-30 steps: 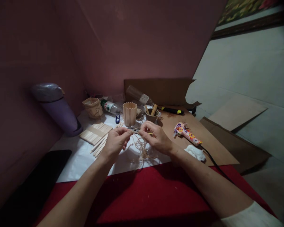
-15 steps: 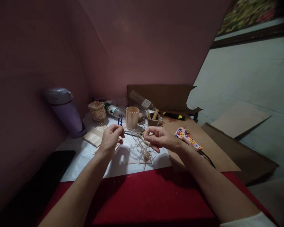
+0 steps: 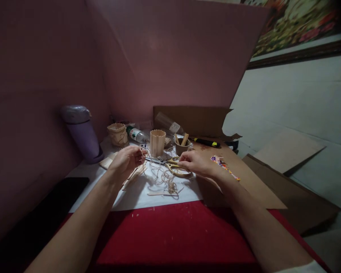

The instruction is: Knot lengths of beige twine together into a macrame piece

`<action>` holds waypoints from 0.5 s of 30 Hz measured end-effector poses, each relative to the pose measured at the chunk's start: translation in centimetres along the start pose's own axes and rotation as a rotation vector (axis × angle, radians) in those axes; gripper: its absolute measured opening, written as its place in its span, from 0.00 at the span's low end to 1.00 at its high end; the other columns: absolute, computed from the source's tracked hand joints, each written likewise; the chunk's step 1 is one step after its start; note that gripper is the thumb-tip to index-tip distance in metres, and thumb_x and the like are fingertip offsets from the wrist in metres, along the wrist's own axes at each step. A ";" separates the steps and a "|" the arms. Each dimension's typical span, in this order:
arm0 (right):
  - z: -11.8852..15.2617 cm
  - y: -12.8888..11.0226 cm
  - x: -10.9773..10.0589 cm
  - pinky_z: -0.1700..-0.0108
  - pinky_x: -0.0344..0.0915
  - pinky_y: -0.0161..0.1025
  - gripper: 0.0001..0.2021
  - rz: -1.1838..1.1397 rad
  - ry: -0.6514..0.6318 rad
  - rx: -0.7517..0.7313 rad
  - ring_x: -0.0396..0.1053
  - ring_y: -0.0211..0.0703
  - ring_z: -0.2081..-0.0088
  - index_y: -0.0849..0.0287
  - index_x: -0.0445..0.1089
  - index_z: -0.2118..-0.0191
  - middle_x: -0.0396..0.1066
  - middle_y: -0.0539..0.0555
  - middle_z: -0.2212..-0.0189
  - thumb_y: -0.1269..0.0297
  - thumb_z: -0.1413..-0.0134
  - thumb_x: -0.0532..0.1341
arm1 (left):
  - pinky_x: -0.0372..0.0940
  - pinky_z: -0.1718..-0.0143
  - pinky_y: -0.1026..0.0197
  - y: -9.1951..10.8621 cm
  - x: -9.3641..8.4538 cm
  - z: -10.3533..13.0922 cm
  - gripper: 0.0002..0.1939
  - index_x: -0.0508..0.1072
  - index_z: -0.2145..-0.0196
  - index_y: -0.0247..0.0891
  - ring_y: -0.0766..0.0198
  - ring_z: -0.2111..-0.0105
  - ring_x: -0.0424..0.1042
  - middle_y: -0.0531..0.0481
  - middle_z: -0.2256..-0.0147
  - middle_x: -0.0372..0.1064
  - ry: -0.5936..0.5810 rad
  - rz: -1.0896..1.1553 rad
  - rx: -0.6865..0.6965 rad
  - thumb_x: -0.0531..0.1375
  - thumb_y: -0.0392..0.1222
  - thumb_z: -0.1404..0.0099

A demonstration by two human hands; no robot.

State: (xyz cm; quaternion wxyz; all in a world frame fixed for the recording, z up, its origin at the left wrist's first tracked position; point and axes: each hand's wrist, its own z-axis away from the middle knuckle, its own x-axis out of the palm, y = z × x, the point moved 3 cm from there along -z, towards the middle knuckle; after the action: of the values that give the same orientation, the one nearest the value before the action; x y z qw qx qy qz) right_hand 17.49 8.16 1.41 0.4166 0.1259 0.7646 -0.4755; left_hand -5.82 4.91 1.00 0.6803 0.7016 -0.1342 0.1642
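My left hand point(image 3: 129, 157) is closed, with a strand of twine point(image 3: 143, 163) hanging from its fingertips. My right hand point(image 3: 194, 163) has its fingers curled at the gold handles of the scissors point(image 3: 179, 174), which lie on the white paper with blades pointing left. Between the hands spreads a loose tangle of twine point(image 3: 172, 186). Just behind the blades stands a scalloped cup of wooden sticks point(image 3: 157, 143). Flat wooden sticks point(image 3: 133, 178) lie below my left hand, which partly covers them.
Behind are a twine-trimmed pot point(image 3: 118, 134), plastic bottle point(image 3: 138, 133) and small pot holding sticks point(image 3: 183, 146). A purple tumbler point(image 3: 83, 136) stands left. A yellow-black cutter point(image 3: 206, 142) and flower-patterned tool point(image 3: 224, 167) lie on cardboard point(image 3: 252, 189). Red cloth point(image 3: 170, 235) covers the near edge.
My right hand has moved from beside the twine to the scissors' handles. My left hand has drawn slightly left, and its palm has turned. The view has shifted a little.
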 end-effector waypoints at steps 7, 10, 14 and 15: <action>0.7 -4.0 1.2 0.50 0.60 0.44 0.14 -0.147 0.316 -0.387 0.65 0.45 0.53 0.60 0.69 0.57 0.69 0.58 0.56 0.59 0.37 0.50 | 0.57 0.71 0.65 -1.2 3.3 2.0 0.09 0.71 0.74 0.34 0.68 0.74 0.63 0.52 0.76 0.67 -0.291 -0.554 0.171 0.63 0.44 0.46; 0.5 -4.2 3.0 0.54 0.62 0.43 0.21 -0.354 0.139 -0.301 0.68 0.45 0.58 0.61 0.70 0.62 0.71 0.57 0.63 0.49 0.39 0.49 | 0.55 0.73 0.64 -1.7 3.6 2.1 0.13 0.72 0.73 0.33 0.69 0.76 0.61 0.53 0.77 0.65 -0.308 -0.639 0.182 0.63 0.47 0.46; 0.2 -3.6 5.2 0.65 0.66 0.39 0.23 -0.813 -0.004 -0.065 0.69 0.40 0.72 0.63 0.66 0.70 0.68 0.54 0.75 0.45 0.42 0.51 | 0.57 0.71 0.63 -1.7 3.7 2.1 0.15 0.71 0.74 0.32 0.66 0.74 0.64 0.50 0.76 0.67 -0.338 -0.615 0.220 0.62 0.49 0.45; 0.2 -3.5 5.7 0.67 0.66 0.39 0.22 -0.921 -0.039 -0.001 0.68 0.38 0.75 0.63 0.65 0.70 0.67 0.53 0.76 0.45 0.43 0.52 | 0.57 0.72 0.63 -1.6 3.8 2.1 0.14 0.71 0.75 0.33 0.66 0.74 0.64 0.51 0.76 0.67 -0.335 -0.622 0.238 0.62 0.49 0.45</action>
State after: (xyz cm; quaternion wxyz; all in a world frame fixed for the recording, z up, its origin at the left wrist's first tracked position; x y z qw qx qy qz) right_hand 11.97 5.03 -0.76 0.1761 -0.2359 0.7331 -0.6131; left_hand -1.62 3.03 1.04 0.5801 0.8000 -0.0042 -0.1528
